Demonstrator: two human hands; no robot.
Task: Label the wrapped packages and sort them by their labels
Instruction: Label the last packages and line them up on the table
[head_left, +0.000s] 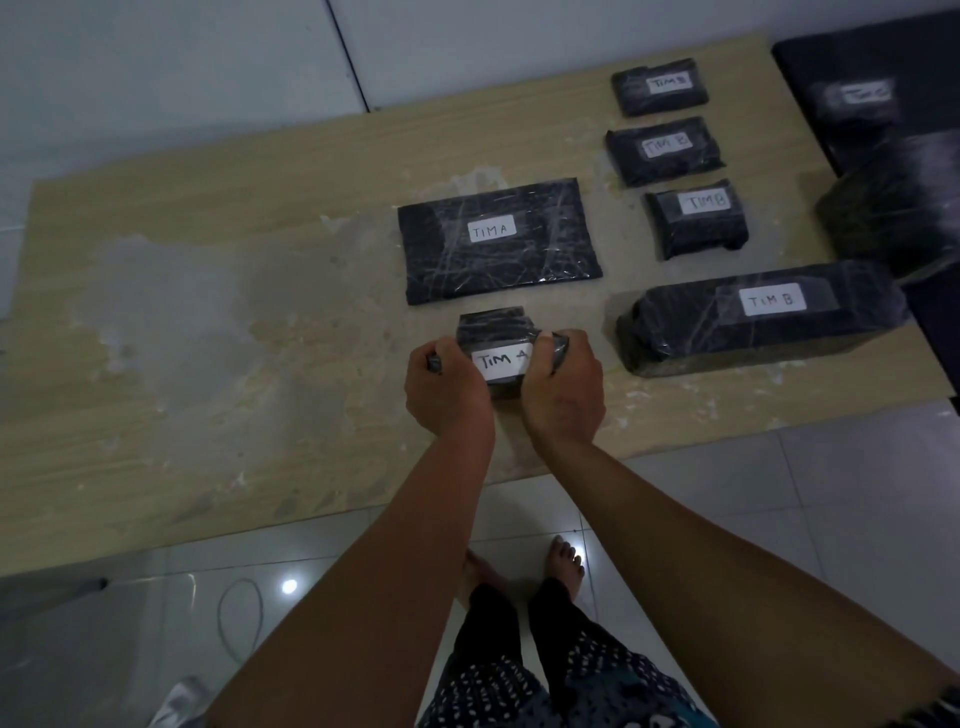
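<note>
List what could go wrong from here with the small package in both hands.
1. The left hand and right hand grip the small TIM A package right beside its white label; fingers could smudge or crease it.
2. It sits between the flat TIM A package and the long TIM B package; setting it down rightward could mix the groups.

Only one view is given, taken from the person's head. The wooden board (208, 322) on the floor is seen from above, looking forward and down. Both arms are seen close, reaching out from the bottom.
</note>
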